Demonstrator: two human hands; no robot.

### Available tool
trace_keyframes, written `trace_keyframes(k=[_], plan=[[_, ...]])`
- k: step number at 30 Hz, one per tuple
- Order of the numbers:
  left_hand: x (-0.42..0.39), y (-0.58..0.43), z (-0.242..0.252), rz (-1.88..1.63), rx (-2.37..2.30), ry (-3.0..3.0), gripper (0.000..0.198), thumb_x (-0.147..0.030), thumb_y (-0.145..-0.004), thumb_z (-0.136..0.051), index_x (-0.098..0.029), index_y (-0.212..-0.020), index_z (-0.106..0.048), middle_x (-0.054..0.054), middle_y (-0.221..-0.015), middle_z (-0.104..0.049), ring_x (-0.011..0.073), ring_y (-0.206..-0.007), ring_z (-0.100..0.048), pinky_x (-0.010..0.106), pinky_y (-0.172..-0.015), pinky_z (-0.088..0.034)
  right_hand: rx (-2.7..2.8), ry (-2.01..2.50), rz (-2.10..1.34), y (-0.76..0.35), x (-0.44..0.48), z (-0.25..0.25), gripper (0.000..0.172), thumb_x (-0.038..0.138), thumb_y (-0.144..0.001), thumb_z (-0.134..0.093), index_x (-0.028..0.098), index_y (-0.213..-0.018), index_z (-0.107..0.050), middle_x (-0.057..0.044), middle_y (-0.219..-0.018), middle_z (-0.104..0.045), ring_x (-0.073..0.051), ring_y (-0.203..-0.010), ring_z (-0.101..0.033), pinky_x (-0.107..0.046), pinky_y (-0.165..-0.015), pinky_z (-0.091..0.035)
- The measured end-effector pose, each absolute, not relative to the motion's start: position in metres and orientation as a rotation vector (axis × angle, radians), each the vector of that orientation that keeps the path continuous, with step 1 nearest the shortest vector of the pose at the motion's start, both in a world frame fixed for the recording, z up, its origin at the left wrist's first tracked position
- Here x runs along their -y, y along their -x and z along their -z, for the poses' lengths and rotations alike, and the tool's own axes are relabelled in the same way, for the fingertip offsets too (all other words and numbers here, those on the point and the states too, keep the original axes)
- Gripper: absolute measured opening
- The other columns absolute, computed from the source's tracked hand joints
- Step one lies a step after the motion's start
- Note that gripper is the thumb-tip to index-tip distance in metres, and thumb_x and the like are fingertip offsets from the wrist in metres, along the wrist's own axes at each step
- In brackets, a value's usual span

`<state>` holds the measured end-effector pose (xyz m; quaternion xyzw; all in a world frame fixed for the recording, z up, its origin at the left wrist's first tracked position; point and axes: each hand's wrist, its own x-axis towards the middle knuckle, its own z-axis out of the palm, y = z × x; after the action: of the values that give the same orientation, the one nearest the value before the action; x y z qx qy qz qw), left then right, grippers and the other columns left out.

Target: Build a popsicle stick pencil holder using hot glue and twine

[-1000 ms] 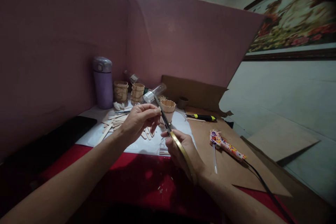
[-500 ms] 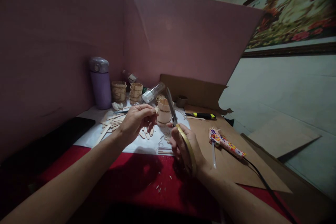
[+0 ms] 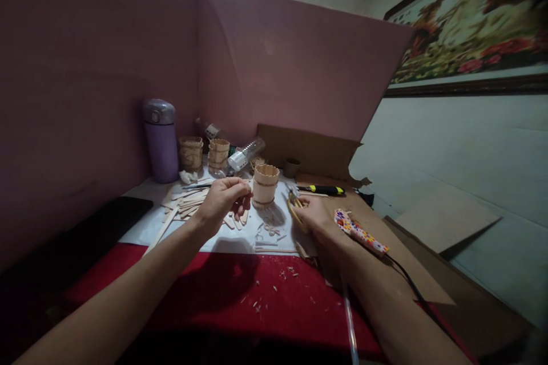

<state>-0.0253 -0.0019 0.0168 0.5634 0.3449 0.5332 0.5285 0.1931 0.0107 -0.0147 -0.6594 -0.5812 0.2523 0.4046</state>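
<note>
My left hand (image 3: 226, 199) is closed in a pinch just left of a wooden-stick cup (image 3: 265, 185); what its fingertips hold is too small to make out. My right hand (image 3: 311, 211) grips the yellow handles of the scissors (image 3: 294, 205), low over the right side of the white paper (image 3: 226, 242). The scissor blades are blurred. Behind and beneath my left hand lie several flat wooden sticks (image 3: 188, 203). Small curled scraps (image 3: 269, 229) are on the paper between my hands.
A purple bottle (image 3: 161, 142), two more stick cups (image 3: 191, 154) and a clear plastic bottle (image 3: 246, 155) stand or lie behind. To the right are a black-and-yellow cutter (image 3: 327, 190) and a flowered glue gun (image 3: 362, 232) with its cord. Shavings dot the red cloth (image 3: 231, 279).
My right hand has lowered the scissors from upright beside the cup to the paper on its right. The cup now shows fully. My left hand has barely moved.
</note>
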Motion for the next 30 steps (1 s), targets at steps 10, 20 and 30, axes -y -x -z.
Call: trace_keyframes(k=[10, 20, 30], plan=[[-0.002, 0.025, -0.013, -1.299, -0.911, -1.343, 0.023, -0.033, -0.063, -0.069, -0.014, -0.056, -0.059, 0.000, -0.048, -0.059, 0.0082, -0.036, -0.047, 0.019, -0.034, -0.035, 1.926, 1.980, -0.002, -0.165, 0.006, 0.014, 0.024, 0.015, -0.086, -0.056, 0.010, -0.100, -0.074, -0.023, -0.101, -0.072, -0.032, -0.090, -0.068, -0.036, -0.072, -0.045], [-0.009, 0.025, -0.001, -1.170, -0.811, -1.208, 0.026, -0.035, -0.066, -0.075, -0.013, -0.063, -0.062, 0.000, -0.051, -0.061, 0.0078, -0.035, -0.047, 0.019, -0.034, -0.034, 1.986, 1.659, 0.144, -0.167, 0.005, -0.013, 0.026, 0.025, -0.096, -0.049, 0.020, -0.108, -0.071, -0.011, -0.118, -0.066, -0.024, -0.103, -0.065, -0.035, -0.087, -0.050], [-0.010, 0.022, 0.007, -1.136, -0.843, -1.209, 0.011, -0.026, -0.067, -0.058, -0.019, -0.064, -0.049, 0.000, -0.053, -0.063, 0.0111, -0.040, -0.051, 0.020, -0.035, -0.036, 2.026, 1.163, -0.163, -0.154, -0.039, -0.014, 0.032, 0.005, -0.081, -0.051, 0.022, -0.103, -0.067, -0.007, -0.111, -0.067, -0.021, -0.099, -0.063, -0.030, -0.085, -0.048]])
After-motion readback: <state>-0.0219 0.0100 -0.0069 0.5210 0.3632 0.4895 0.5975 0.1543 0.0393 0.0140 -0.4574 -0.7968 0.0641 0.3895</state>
